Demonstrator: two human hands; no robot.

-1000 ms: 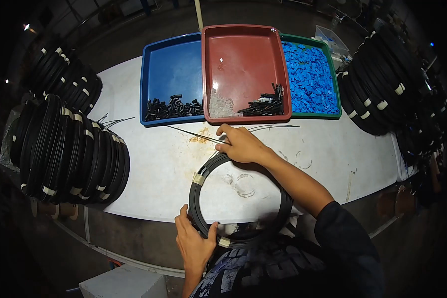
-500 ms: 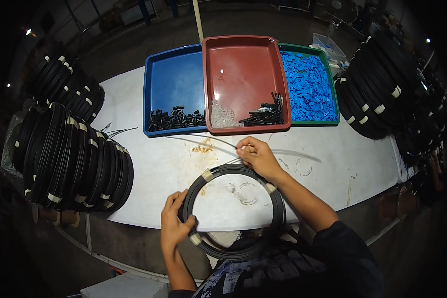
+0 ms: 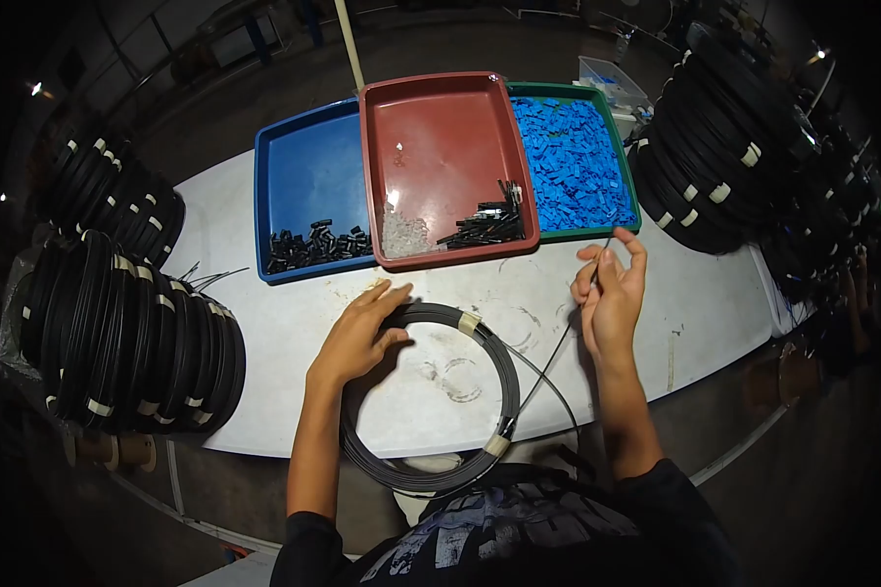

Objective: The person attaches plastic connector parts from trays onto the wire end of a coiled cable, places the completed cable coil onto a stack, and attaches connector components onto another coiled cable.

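Note:
A coil of dark cable (image 3: 510,377), bound with pale tape, lies at the table's front edge, its lower part overhanging toward my body. My left hand (image 3: 360,331) straddles the coil's upper left, thumb on the inner side and fingers on the outer side, holding it loosely. Off to the right, my right hand (image 3: 612,293) is raised with its fingers curled in a pinch on a loose cable end (image 3: 556,354). That strand runs back down to the coil's right side. Another loose strand (image 3: 558,393) curves out beside it.
Behind the coil stand a blue tray (image 3: 315,157) with black pieces, a red tray (image 3: 440,137) with clear and black pieces, and a green tray (image 3: 625,161) of blue pieces. Stacked cable coils flank the table at left (image 3: 127,342) and right (image 3: 715,147).
The coil has turned clockwise, its tape bands shifting round. My right hand has moved right and up, drawing the cable end away; my left hand has moved up along the coil.

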